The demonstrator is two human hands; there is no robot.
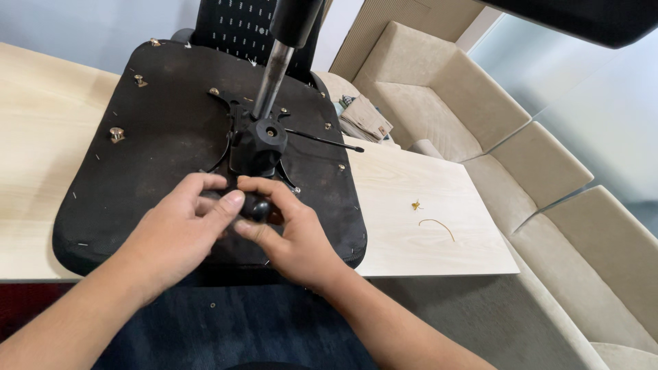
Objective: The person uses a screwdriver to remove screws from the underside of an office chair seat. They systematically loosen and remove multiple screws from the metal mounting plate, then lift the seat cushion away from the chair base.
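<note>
An upturned black chair seat (157, 151) lies on a light wooden table (418, 233). A black metal mechanism (259, 144) with a silver gas cylinder (271, 79) stands at its middle. My left hand (181, 229) and my right hand (284, 229) meet at the seat's near edge. Both grip a black round knob (256, 205) at the mechanism's front. My left thumb presses on top of the knob. My right fingers curl around it from the right. A thin black lever (325, 141) sticks out to the right of the mechanism.
Brass bolts (117, 134) stand up from the seat's left side. A small brass piece (416, 204) and a thin curved rubber band (437, 226) lie on the table at the right. A beige sofa (521, 137) runs along the right. The black chair back (236, 27) rises behind.
</note>
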